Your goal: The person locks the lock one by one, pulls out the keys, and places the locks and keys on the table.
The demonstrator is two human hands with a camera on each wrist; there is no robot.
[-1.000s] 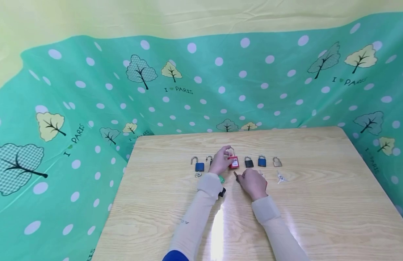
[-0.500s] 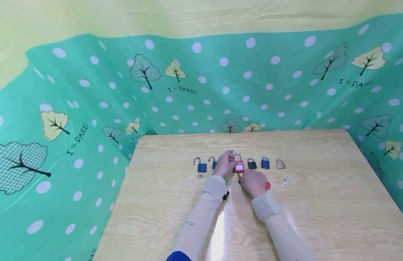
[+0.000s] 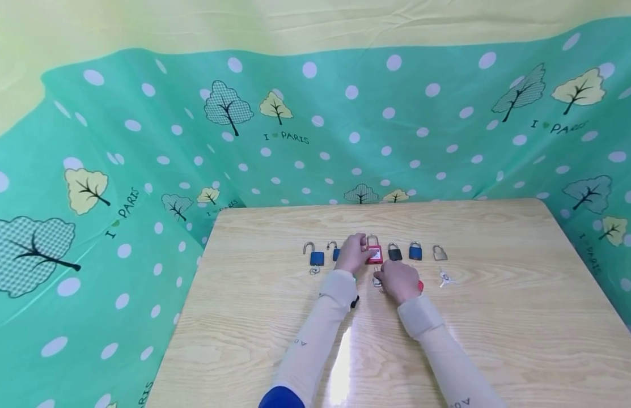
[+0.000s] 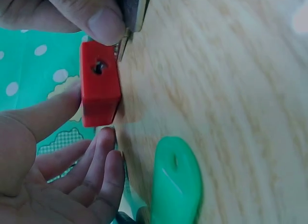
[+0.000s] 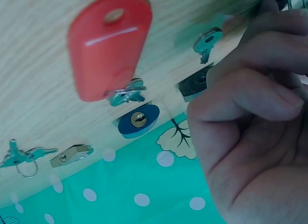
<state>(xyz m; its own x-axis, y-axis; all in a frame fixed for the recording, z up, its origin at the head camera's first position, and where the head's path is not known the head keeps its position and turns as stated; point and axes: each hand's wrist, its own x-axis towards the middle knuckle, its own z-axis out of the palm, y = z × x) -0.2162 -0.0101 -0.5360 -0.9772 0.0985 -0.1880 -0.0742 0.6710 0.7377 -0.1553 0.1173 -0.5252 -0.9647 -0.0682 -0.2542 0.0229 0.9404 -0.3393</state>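
Observation:
A red padlock (image 3: 375,256) with a white label lies near the middle of the wooden table, its shackle pointing away. My left hand (image 3: 350,255) holds its body from the left, the thumb pressed against one side. In the left wrist view, the lock's bottom keyhole (image 4: 99,67) faces the camera. My right hand (image 3: 401,281) pinches a key (image 4: 131,10) by its dark head just in front of the lock, the narrow blade close beside the red body. A silvery key and ring (image 3: 377,280) show at the right fingertips in the head view.
Rightward stand black (image 3: 394,253), blue (image 3: 415,251) and steel (image 3: 440,253) padlocks, with loose keys (image 3: 445,277). A red key tag (image 5: 108,46) lies beneath my right hand, a green tag (image 4: 175,180) beside my left. Leftmost is an unlatched blue padlock (image 3: 317,259).
The right hand has brought the key up to the red padlock's bottom edge and turned it; its silvery side and ring now show. The left hand has kept hold of the padlock.

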